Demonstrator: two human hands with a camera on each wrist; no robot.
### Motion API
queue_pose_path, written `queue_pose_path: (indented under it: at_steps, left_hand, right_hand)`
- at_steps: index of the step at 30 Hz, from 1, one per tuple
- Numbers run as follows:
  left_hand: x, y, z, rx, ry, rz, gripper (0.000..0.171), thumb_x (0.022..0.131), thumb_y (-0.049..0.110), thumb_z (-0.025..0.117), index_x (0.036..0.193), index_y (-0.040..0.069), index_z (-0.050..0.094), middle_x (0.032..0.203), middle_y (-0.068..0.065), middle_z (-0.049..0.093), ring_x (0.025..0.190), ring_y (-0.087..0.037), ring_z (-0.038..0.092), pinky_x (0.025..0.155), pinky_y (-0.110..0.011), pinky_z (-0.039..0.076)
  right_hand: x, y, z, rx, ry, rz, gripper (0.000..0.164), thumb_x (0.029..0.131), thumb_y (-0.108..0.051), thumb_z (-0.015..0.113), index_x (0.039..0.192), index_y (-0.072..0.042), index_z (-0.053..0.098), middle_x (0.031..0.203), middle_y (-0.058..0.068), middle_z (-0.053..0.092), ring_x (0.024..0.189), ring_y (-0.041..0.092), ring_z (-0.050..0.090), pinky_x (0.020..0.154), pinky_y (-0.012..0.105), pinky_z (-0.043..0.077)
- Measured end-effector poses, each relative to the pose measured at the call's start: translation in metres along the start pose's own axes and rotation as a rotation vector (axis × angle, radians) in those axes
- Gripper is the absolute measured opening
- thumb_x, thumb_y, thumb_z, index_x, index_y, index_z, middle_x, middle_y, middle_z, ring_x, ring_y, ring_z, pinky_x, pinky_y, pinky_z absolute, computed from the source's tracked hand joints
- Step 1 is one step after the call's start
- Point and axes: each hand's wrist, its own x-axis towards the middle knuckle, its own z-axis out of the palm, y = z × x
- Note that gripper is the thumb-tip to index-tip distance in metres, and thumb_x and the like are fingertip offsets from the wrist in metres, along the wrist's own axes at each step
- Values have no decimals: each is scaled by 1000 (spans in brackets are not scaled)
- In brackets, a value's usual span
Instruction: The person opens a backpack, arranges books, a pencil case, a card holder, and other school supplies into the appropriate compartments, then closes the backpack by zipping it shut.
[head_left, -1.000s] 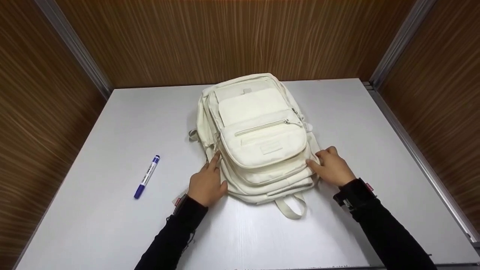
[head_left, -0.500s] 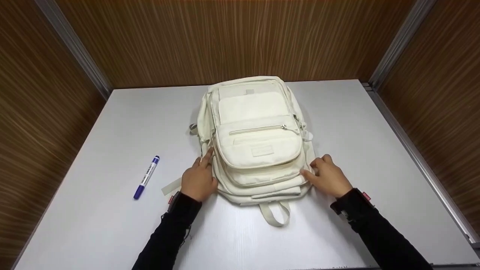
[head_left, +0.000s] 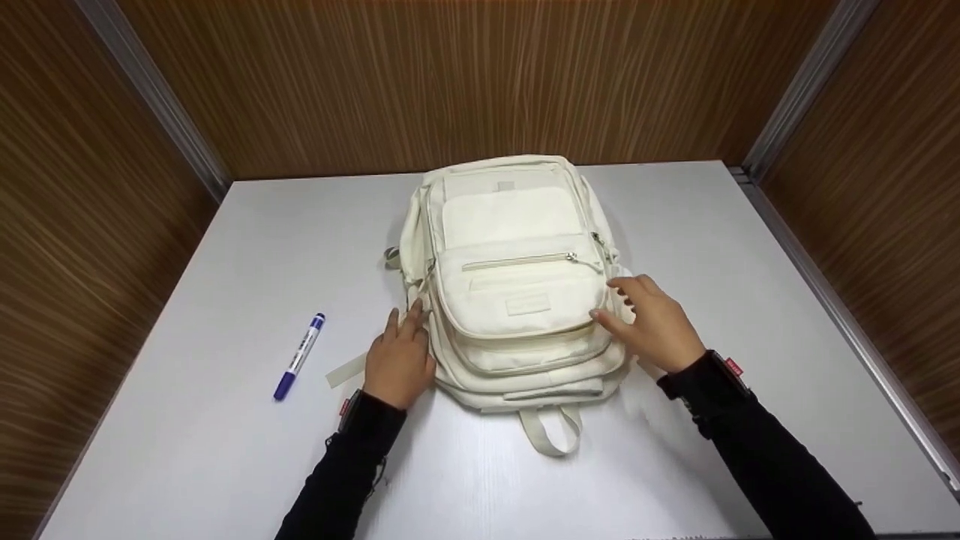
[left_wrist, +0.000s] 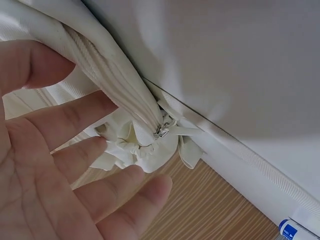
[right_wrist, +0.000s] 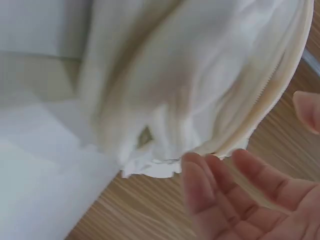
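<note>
A cream backpack (head_left: 525, 307) lies front side up on the white table, its top toward the back wall. My left hand (head_left: 397, 367) rests along its lower left side, fingers extended; in the left wrist view that hand (left_wrist: 55, 150) spreads beside a zipped edge (left_wrist: 100, 75). At the bag's right, my right hand (head_left: 660, 326) is raised beside the front pocket with thumb and fingers apart. The right wrist view has the fingers (right_wrist: 265, 175) loosely bent, holding nothing, near the bag's curved zipped edge (right_wrist: 265, 95).
A white marker with blue ends (head_left: 300, 356) lies on the table (head_left: 187, 420) left of the bag. One strap end (head_left: 346, 371) sticks out by the left hand, and a strap loop (head_left: 553, 435) lies in front. Wood-grain walls (head_left: 480, 90) enclose the back and sides.
The backpack has turned to lie straighter, its lower end shifting left. My right hand has let go of its lower right side and moved up. The left hand has moved slightly left with the bag.
</note>
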Motion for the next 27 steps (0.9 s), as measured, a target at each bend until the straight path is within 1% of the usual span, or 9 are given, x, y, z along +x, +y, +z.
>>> queue_pose_path:
  at_steps: [2, 4, 6, 8, 12, 16, 20, 23, 27]
  left_hand:
    - [-2, 0, 0, 5, 23, 0, 31, 86, 17, 60, 108, -4, 68, 150, -14, 46, 133, -46, 44, 94, -54, 50]
    - [-4, 0, 0, 8, 35, -1, 30, 86, 17, 60, 107, -4, 69, 146, -17, 50, 131, -47, 47, 92, -54, 50]
    - [-6, -1, -1, 13, 27, 1, 30, 87, 18, 61, 108, -3, 69, 141, -19, 54, 128, -47, 50, 92, -54, 51]
    - [-7, -3, -1, 10, 14, 11, 31, 89, 19, 61, 110, -2, 68, 137, -21, 57, 124, -47, 53, 90, -54, 52]
    - [-10, -6, 0, -4, 7, 46, 33, 91, 21, 60, 112, -3, 67, 132, -22, 60, 116, -44, 58, 86, -52, 53]
    - [-10, -6, 2, -12, -2, 51, 34, 92, 22, 59, 115, -3, 66, 133, -22, 59, 114, -42, 60, 85, -51, 54]
    - [-11, -6, 3, -19, -5, 39, 34, 92, 22, 59, 115, -3, 66, 133, -22, 59, 113, -41, 61, 85, -51, 54]
    - [-11, -5, 3, -25, -2, 34, 34, 92, 22, 58, 114, -2, 66, 133, -22, 59, 112, -41, 61, 86, -51, 54]
    - [-11, -5, 3, -30, -4, 27, 34, 93, 21, 58, 115, -2, 66, 133, -22, 59, 113, -42, 61, 86, -52, 53]
  right_hand:
    - [5, -6, 2, 23, 7, -90, 55, 85, -31, 75, 129, -3, 56, 122, 18, 59, 111, 35, 59, 94, 49, 48]
    - [9, -12, 5, 30, -5, -176, 55, 82, -27, 79, 128, -4, 58, 124, 16, 59, 116, 34, 56, 99, 49, 45]
    - [12, -15, 9, 8, -20, -237, 55, 79, -26, 82, 125, -5, 60, 122, 14, 59, 115, 32, 56, 98, 47, 45]
    - [14, -18, 13, -25, -26, -278, 54, 76, -24, 84, 122, -6, 62, 121, 13, 59, 114, 31, 56, 97, 46, 46]
    - [17, -20, 19, -101, -21, -328, 48, 73, -19, 85, 116, -8, 64, 120, 14, 60, 114, 33, 56, 97, 47, 47]
    - [20, -18, 20, -164, 0, -396, 37, 75, -19, 84, 107, -9, 66, 117, 14, 63, 112, 33, 58, 94, 46, 50]
    - [22, -17, 17, -158, 11, -424, 27, 78, -20, 82, 99, -11, 70, 112, 10, 65, 104, 28, 61, 82, 41, 53]
    - [24, -18, 14, -150, 14, -442, 18, 80, -18, 80, 95, -13, 71, 106, 6, 67, 95, 23, 62, 74, 36, 53]
    - [26, -21, 10, -148, 30, -506, 9, 82, -14, 78, 90, -15, 73, 97, 0, 69, 89, 18, 63, 72, 33, 52]
